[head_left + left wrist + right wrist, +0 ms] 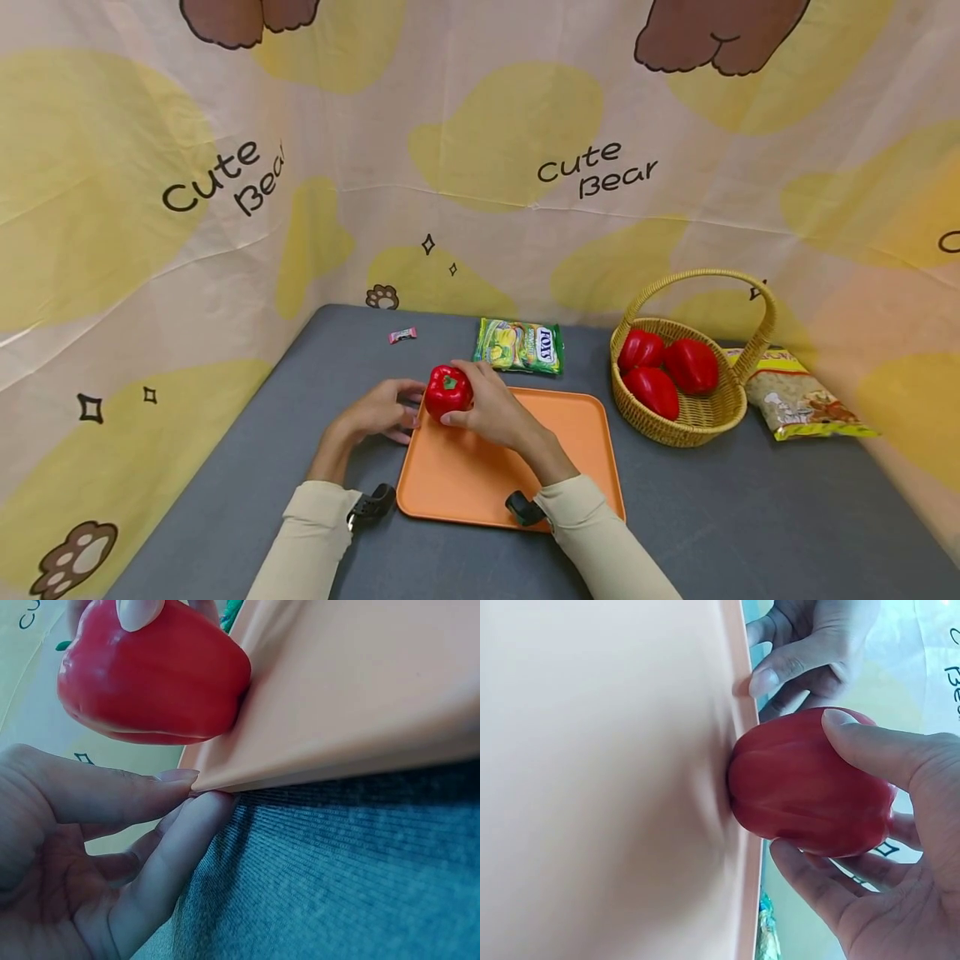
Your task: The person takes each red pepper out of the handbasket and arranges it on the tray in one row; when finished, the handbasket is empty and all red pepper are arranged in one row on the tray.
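A shiny red bell pepper (pixel 442 397) with a green stem stands upright at the left edge of the orange tray (pixel 465 483). My right hand (pixel 497 410) holds the pepper, thumb on one side and fingers round the other. In the right wrist view the base of the pepper (pixel 802 780) meets the tray near its raised rim. My left hand (pixel 378 410) is at the tray's left side. The left wrist view has its thumb and fingertip pinching the tray rim (pixel 255 778), just below the pepper.
Behind the tray lies a green FOX'S candy bag (pixel 519 345), with a small pink wrapped candy (pixel 402 335) farther left. To the right stands a wicker basket (pixel 675 432) with a tall handle, holding 3 red peppers (pixel 692 367). A yellow-edged food bag (pixel 802 396) lies beside it.
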A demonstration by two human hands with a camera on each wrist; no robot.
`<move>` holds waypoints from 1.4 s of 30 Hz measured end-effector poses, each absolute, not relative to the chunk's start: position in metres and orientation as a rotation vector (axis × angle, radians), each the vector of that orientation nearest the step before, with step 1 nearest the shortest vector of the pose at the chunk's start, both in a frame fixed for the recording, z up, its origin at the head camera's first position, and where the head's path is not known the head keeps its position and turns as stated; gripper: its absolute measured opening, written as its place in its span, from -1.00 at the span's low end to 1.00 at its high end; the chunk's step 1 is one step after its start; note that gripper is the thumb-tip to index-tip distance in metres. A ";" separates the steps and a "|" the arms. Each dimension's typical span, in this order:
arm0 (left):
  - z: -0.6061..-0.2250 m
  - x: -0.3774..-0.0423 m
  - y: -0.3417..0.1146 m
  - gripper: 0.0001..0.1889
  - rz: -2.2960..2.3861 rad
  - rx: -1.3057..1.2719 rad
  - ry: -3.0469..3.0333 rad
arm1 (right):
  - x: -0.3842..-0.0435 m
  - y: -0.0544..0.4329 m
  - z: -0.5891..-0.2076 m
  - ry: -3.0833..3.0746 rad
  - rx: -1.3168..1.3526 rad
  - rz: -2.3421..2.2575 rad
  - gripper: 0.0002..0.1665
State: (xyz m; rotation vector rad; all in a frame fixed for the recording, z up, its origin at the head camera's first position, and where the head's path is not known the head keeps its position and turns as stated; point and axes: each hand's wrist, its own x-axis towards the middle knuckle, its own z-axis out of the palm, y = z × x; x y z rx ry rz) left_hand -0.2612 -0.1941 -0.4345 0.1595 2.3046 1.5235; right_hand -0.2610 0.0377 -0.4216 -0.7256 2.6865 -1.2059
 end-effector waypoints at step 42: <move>-0.437 -0.260 -0.194 -0.36 1.516 0.165 2.323 | -0.229 0.146 -0.390 2.896 -0.859 -1.250 -0.26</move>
